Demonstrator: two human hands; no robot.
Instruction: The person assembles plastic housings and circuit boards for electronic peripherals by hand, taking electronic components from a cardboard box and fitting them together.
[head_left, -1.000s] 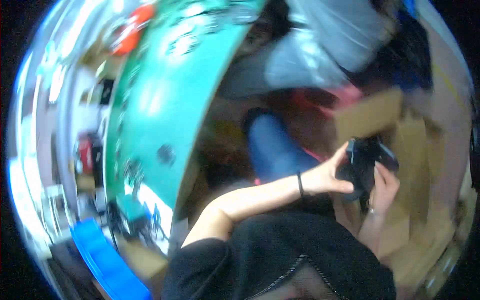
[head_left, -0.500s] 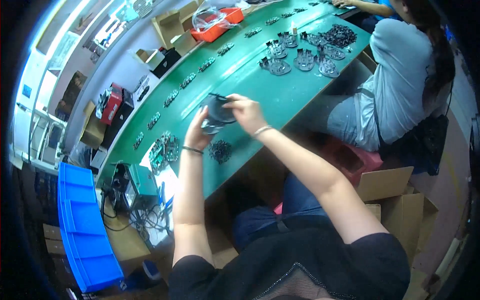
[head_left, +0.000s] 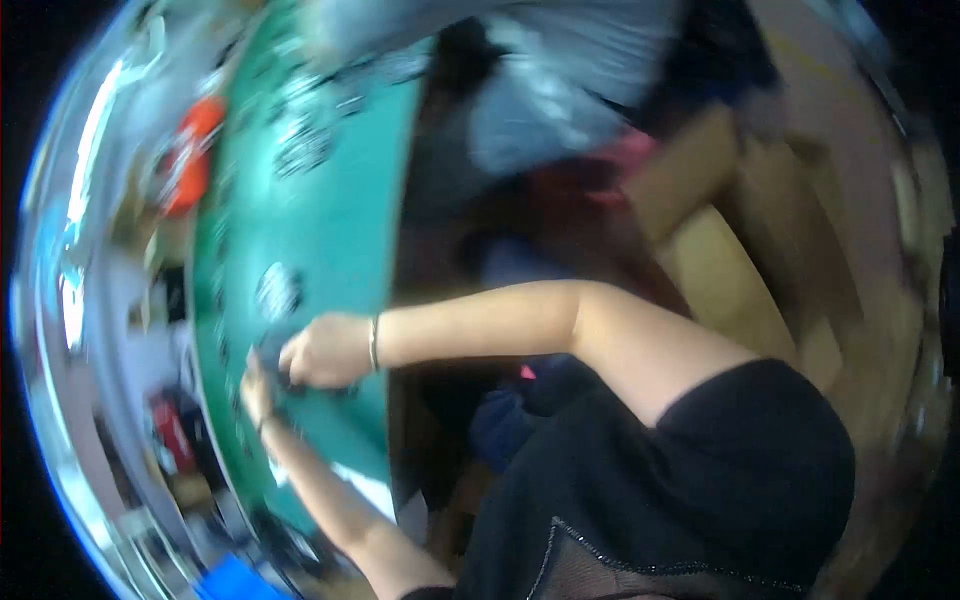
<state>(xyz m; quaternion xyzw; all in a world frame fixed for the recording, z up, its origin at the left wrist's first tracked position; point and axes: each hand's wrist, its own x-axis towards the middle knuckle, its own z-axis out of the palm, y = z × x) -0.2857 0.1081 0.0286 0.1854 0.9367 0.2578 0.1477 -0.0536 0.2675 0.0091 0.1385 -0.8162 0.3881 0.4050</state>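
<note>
Both hands are close together over the green table [head_left: 340,230], and the picture is smeared by motion. Between them is a dark part [head_left: 284,364], its outline mostly hidden; half a second ago it showed as a black rounded housing. My left hand [head_left: 256,392] grips it from the near left, thumb and fingers pointing up. Curled fingers of my right hand [head_left: 328,350] hold it from the right. Just beyond the hands, a dark patterned part [head_left: 280,291] lies on the table, too blurred to make out.
More dark housings [head_left: 303,145] lie farther up the table. An orange-red bin [head_left: 195,155] stands along the left edge. A co-worker in grey clothing [head_left: 560,110] sits at the top. Open cardboard boxes [head_left: 720,270] stand at my right, and a blue tray [head_left: 240,580] at the lower left.
The whole view has swung round, so the table now runs up the left side. Both hands remain together at the housing and now appear lower and farther left.
</note>
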